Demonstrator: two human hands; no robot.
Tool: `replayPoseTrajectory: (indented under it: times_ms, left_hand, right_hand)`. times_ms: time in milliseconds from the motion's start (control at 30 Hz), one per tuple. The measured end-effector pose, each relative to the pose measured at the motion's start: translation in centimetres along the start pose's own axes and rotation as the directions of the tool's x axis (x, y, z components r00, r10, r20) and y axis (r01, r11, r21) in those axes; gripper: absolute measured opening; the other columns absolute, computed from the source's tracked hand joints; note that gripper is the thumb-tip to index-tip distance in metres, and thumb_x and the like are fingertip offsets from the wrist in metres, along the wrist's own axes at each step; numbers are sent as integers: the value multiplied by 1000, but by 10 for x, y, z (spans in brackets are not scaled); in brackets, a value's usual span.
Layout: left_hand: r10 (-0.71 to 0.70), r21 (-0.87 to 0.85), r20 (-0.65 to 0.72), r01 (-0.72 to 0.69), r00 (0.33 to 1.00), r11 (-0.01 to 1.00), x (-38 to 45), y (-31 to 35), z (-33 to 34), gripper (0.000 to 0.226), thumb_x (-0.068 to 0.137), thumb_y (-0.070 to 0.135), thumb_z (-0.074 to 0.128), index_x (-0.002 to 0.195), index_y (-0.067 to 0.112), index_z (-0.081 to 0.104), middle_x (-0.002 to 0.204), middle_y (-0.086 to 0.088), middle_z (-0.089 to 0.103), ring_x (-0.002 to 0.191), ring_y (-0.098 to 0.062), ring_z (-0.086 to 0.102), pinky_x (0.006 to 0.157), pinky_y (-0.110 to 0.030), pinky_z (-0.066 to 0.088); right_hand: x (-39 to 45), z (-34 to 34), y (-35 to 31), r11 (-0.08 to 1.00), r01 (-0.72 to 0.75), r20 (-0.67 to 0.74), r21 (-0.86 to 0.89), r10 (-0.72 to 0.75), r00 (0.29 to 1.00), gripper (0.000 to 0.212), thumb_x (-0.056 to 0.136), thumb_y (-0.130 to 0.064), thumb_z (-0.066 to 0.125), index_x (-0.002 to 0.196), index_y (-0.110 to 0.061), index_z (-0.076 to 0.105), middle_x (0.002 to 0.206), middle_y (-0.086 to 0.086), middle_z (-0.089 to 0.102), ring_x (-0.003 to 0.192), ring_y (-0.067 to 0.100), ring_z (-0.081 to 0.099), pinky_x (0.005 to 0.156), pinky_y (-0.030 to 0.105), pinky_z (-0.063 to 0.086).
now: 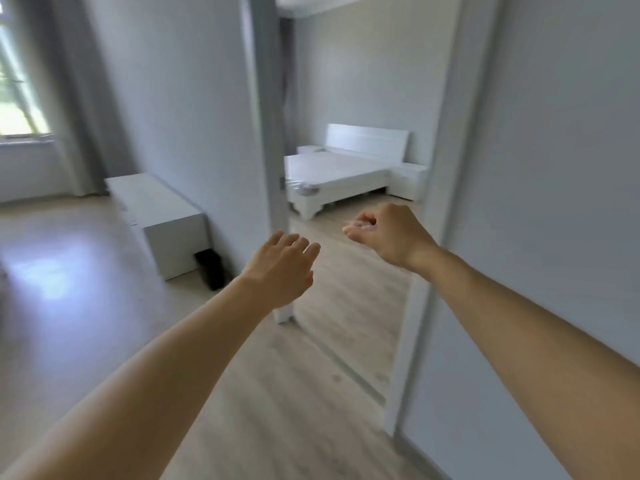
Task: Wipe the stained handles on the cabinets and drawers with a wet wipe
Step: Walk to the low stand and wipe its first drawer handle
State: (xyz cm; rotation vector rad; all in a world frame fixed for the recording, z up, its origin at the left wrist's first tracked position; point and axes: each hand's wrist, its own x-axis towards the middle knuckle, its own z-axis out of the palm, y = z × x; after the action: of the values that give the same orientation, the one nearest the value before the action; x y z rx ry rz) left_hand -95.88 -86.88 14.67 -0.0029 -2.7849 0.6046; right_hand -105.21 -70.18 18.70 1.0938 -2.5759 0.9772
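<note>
The view looks across a pale wood floor toward a doorway framed by grey walls, and the whole scene is somewhat blurred. Through the opening stands a white bed with a white headboard and a white nightstand on each side. On the near side, a long low white cabinet runs along the left wall below a curtained window, with a small black bin just beside its near end. No handles can be made out on the cabinet or nightstands at this blur. Both bare arms reach forward. The left hand is relaxed with fingers nearly straight, holding nothing. The right hand is curled, its fingers pinching a small whitish wet wipe in front of the doorway.
</note>
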Motion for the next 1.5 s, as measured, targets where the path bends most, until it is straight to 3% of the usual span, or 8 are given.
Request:
replayPoseTrajectory:
  times_ms: [200,433,533,667,900,1067,1333,1500]
  left_hand:
    - [-247,18,112,246,963,969,-78,-169,56,43,101,36,37,139,16,35,138,-3,46,129,-20,39,109,-32,24]
    - [-430,69,185,424,884,903,-118,-333,136,45,101,35,36,141,15,33,141,-3,44,132,-19,36,112,-32,20]
    - [-469,126,225,452,854,883,-118,-390,170,45,101,35,35,141,15,32,140,-2,45,131,-19,37,112,-32,20]
    - [-499,192,277,461,821,866,-105,-488,212,49,101,37,35,144,16,27,143,-2,40,134,-20,33,114,-34,17]
    - [-550,230,254,503,796,833,-109,-640,265,48,101,36,33,144,15,26,141,-3,42,134,-20,32,113,-35,16]
    - [-630,216,254,592,734,777,-128,-757,319,49,101,35,34,145,16,26,144,-4,40,136,-20,30,116,-36,16]
    - [-643,222,288,604,710,766,-169,-971,426,47,101,36,34,143,17,27,143,-3,40,136,-20,31,116,-36,15]
    - [-593,255,298,537,748,804,-162,-1112,479,48,102,36,33,144,16,25,144,-4,39,136,-20,31,116,-36,16]
  right_hand:
    - [104,138,-124,983,170,152,67,-179,972,25,87,-34,67,98,-11,70,99,2,71,97,17,64,91,38,50]
    - [227,275,-203,955,262,242,140,-289,926,18,88,-27,68,95,-11,69,104,-6,71,96,7,63,89,28,50]
    - [278,325,-224,940,305,255,152,-335,907,22,89,-29,67,99,-9,68,100,-6,69,87,4,58,76,19,43]
    - [367,399,-268,926,321,265,200,-367,892,27,91,-33,64,101,-8,68,100,3,69,93,16,62,85,31,51]
    - [490,517,-362,907,342,313,247,-408,858,25,89,-34,65,96,-10,69,87,-3,61,85,12,56,74,22,39]
    - [554,610,-431,875,403,361,267,-478,800,25,89,-35,65,99,-12,69,87,-5,63,82,9,58,67,19,39]
    - [678,783,-558,878,382,364,288,-470,804,22,90,-35,63,89,-14,68,85,-3,64,73,5,55,58,14,37]
    - [763,857,-617,890,355,312,287,-437,843,22,90,-37,63,85,-16,67,78,-7,58,72,4,53,56,13,34]
